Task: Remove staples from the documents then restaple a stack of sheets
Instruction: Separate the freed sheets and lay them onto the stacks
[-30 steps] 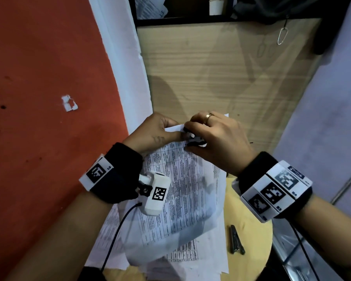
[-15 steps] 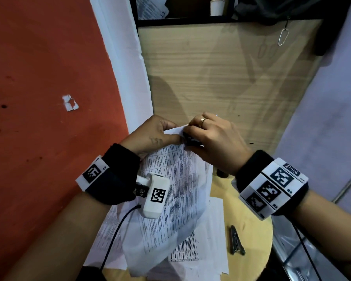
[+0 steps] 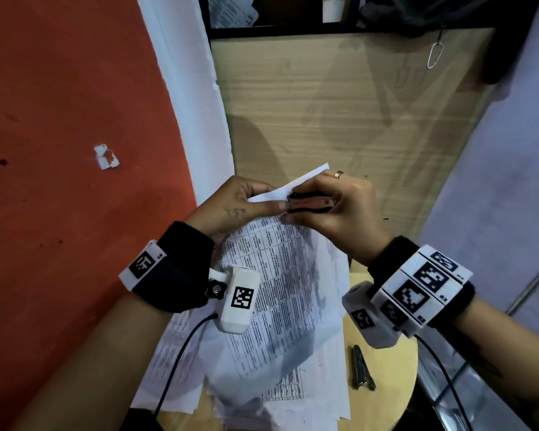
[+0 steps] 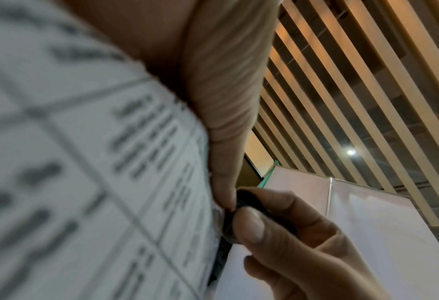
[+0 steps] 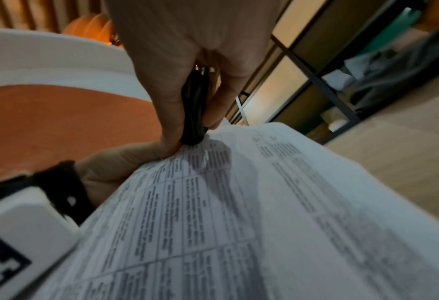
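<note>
A round wooden table (image 3: 395, 377) carries loose printed sheets (image 3: 318, 396) and a metal tool (image 3: 362, 368).

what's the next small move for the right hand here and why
Probably squeeze the small black tool shut, then ease it off the corner. The right hand grips it with its tip right at the top corner of the sheets, and the left hand pinches that same corner to steady it. Whether it is a stapler or a remover I cannot tell.
</note>
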`<state>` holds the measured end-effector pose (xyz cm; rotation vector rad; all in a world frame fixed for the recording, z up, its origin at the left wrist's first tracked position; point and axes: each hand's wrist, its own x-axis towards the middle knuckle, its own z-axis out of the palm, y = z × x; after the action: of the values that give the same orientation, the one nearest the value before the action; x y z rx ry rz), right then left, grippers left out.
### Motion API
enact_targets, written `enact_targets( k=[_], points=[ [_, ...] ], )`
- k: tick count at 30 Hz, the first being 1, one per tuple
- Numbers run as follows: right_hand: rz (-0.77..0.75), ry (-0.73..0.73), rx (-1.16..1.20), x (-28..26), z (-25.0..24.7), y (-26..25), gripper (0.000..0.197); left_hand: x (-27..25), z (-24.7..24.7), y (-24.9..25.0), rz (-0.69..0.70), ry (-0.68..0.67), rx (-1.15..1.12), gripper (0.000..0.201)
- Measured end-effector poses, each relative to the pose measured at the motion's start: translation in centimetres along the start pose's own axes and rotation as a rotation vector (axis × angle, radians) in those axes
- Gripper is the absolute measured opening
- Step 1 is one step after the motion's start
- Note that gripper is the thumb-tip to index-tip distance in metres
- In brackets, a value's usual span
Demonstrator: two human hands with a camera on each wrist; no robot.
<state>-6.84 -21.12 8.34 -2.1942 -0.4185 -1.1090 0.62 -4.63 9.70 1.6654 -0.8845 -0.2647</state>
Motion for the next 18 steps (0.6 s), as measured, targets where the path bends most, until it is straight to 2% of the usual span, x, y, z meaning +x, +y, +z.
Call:
enact_targets(
  k=[2,4,6,8,14,18],
  points=[
    [0.041,0.018,0.077,0.0,-0.1,-0.2,0.031,0.0,-0.1,-0.1,0.007,0.005,-0.022,0.012],
    [0.082,0.021,0.146,0.0,-0.2,-0.3,0.031,-0.2,-0.1,0.0,-0.005,0.015,-0.04,0.006],
    [0.13,0.029,0.216,0.0,-0.1,-0.3,0.033,0.0,0.0,-0.4,0.001,0.061,-0.034,0.026],
    [0.182,0.044,0.266,0.0,0.1,-0.3,0.034,0.2,0.2,-0.7,0.027,0.123,0.005,0.032],
    [0.087,0.092,0.069,-0.3,1.1,0.0,0.03,0.8,0.9,-1.4,0.187,0.332,0.295,0.024],
    [0.084,0.134,0.053,-0.4,1.6,0.1,0.029,0.9,0.9,-1.7,0.207,0.374,0.357,0.024]
  ],
)
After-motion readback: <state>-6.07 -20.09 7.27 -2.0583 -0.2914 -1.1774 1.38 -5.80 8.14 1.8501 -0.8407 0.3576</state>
